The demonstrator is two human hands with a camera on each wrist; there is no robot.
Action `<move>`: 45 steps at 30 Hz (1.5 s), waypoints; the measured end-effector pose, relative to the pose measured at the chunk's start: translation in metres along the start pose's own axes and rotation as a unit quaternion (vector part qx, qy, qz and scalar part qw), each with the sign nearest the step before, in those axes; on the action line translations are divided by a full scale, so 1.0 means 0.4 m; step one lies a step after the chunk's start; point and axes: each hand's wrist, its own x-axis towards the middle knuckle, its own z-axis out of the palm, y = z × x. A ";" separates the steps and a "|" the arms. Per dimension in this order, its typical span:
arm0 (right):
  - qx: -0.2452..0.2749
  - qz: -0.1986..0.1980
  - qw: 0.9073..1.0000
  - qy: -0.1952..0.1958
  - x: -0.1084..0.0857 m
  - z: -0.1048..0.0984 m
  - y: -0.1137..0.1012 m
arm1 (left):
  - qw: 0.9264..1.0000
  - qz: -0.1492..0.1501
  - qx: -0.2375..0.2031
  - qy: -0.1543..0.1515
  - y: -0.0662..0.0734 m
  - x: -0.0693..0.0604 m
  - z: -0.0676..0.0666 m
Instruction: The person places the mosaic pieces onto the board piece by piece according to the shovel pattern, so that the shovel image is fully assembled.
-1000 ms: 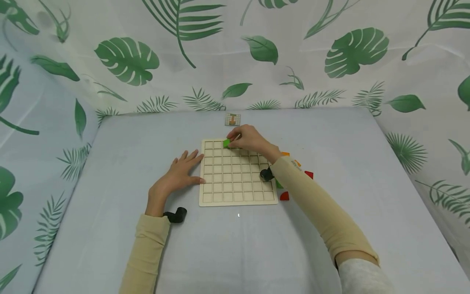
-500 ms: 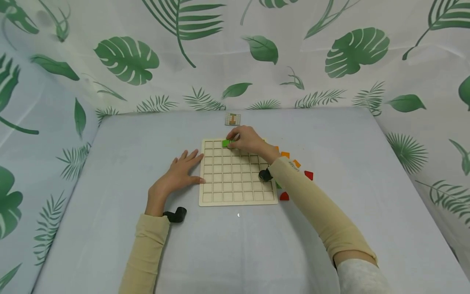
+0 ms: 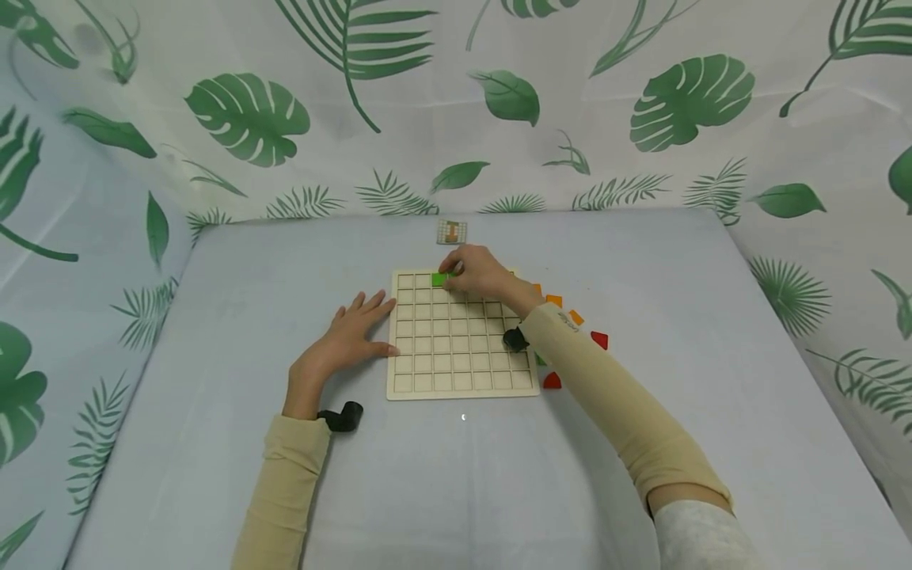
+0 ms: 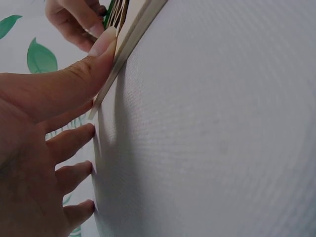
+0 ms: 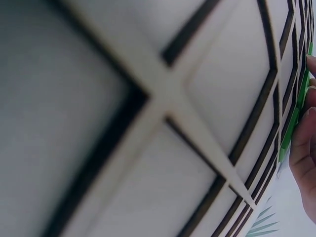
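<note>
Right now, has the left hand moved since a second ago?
No. Against the board, the left hand stays put, touching the same part of its left edge.

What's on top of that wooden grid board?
On the board, a green piece shows in the far row at the right grip, and the left grip touches its edge. Whatever lies beneath the right grip is hidden.

Green tile (image 3: 438,279) on gridded board (image 3: 442,344)

Grid brd (image 3: 442,362) matt wood, smooth; tbl cover (image 4: 222,138) matt cloth, fine weave; sleeves (image 3: 288,475) matt cloth
</note>
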 end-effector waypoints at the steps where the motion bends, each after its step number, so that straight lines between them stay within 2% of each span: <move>1: 0.000 0.000 1.000 0.001 0.000 0.000 0.000 | 1.000 0.000 0.000 0.000 0.001 0.001 0.000; 9: 0.001 -0.019 1.000 -0.008 -0.015 0.000 0.005 | 1.000 -0.001 0.002 0.000 0.001 0.001 0.006; 14: -0.004 -0.025 1.000 0.000 -0.029 -0.002 0.008 | 1.000 0.000 -0.002 0.004 0.004 -0.003 0.008; 26: 0.028 -0.015 0.999 0.017 -0.071 -0.017 0.016 | 1.000 -0.003 0.003 0.004 0.004 -0.005 0.008; 45: 0.017 -0.017 0.999 0.042 -0.152 -0.050 0.056 | 1.000 0.002 0.022 0.008 0.008 -0.005 0.001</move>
